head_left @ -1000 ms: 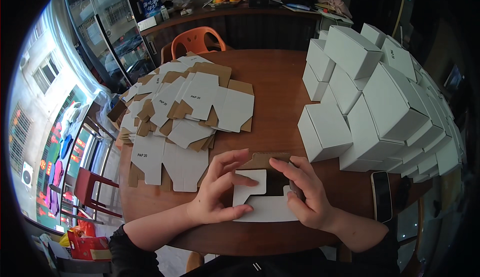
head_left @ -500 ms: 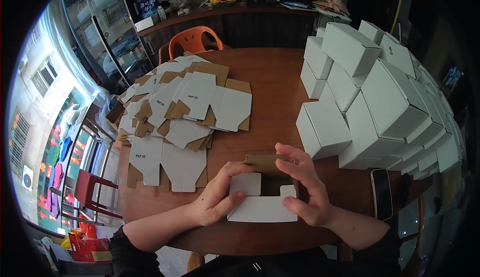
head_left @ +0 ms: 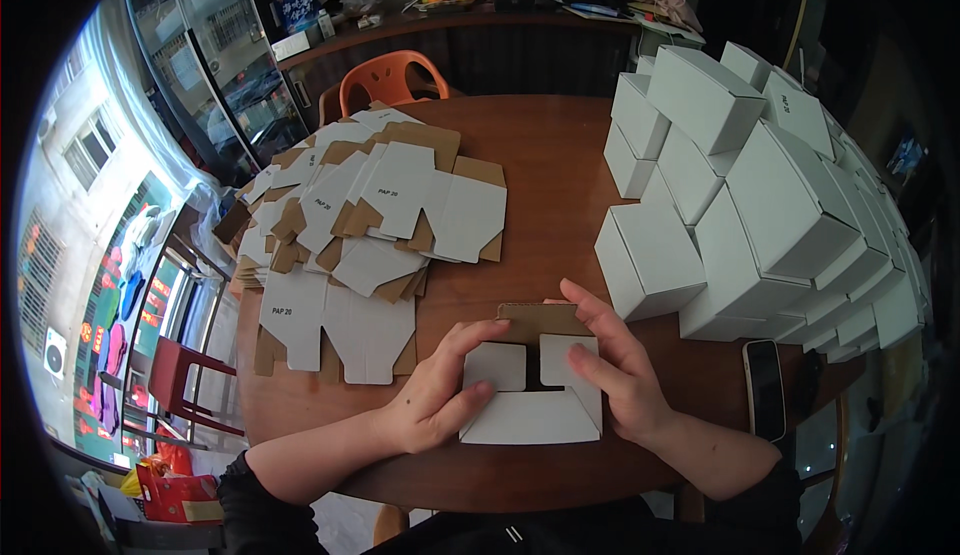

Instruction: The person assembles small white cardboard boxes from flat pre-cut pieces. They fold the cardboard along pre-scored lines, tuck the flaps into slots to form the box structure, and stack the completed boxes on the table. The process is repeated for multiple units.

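Half-folded carton point(head_left: 532, 385) of smooth white card, brown and fibrous on its raw inner face, flat rectangular panel nearest the body, two small square flaps turned up side by side with a dark slot between, a brown flap standing behind. To the left, a loose heap of flat die-cut blanks point(head_left: 370, 225), white faces and kraft-brown tabs overlapping at all angles. To the right, a stepped stack of finished white boxes point(head_left: 760, 195), matte and sharp-edged, piled high. A dark phone point(head_left: 765, 390) lying flat near the stack's foot. All on a round wooden table point(head_left: 545, 165), reddish-brown, faintly glossy. Beyond the far edge, an orange plastic chair point(head_left: 385, 75); further back a dark counter point(head_left: 480, 35) cluttered with small items and fruit; glass windows along the left, street colours below. Carton sitting at the near table edge, squarely between both hands. Left hand point(head_left: 440, 400) pressed on the left square flap, thumb along the lower panel, fingers bent over the top. Right hand point(head_left: 610, 370) spread over the right flap and corner, fingers reaching to the brown flap. Both hands closed on the carton, a little apart, not touching each other.
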### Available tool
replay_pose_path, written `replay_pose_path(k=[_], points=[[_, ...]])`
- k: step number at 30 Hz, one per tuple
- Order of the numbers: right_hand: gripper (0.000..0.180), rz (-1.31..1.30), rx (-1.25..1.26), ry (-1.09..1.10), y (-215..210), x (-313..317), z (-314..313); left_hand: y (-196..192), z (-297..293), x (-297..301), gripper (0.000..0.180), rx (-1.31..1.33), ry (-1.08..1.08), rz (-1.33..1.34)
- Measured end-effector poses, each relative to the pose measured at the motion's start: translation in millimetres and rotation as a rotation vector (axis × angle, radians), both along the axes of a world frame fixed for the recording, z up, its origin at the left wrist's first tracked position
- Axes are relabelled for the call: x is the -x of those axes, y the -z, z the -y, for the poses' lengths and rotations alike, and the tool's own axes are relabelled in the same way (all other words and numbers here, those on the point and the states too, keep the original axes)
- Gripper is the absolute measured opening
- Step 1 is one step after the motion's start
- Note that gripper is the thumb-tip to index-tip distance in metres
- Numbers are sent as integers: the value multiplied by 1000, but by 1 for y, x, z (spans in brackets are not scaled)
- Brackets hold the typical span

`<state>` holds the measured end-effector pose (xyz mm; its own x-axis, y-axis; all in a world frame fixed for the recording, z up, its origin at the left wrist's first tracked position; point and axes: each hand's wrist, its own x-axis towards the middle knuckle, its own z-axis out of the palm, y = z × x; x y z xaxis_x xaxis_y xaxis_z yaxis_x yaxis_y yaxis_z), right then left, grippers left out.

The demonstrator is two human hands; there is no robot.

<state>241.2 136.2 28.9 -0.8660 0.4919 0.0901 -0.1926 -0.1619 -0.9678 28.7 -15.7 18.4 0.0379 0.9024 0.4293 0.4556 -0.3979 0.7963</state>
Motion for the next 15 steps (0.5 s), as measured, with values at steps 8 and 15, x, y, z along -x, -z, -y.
replay_pose_path(k=[8,15], points=[[49,-1,-121,-1,4,1,3,-3,1,0,60,0,-2,-27],[45,-35,-87,-30,5,2,5,8,0,-10,66,-61,13,207]])
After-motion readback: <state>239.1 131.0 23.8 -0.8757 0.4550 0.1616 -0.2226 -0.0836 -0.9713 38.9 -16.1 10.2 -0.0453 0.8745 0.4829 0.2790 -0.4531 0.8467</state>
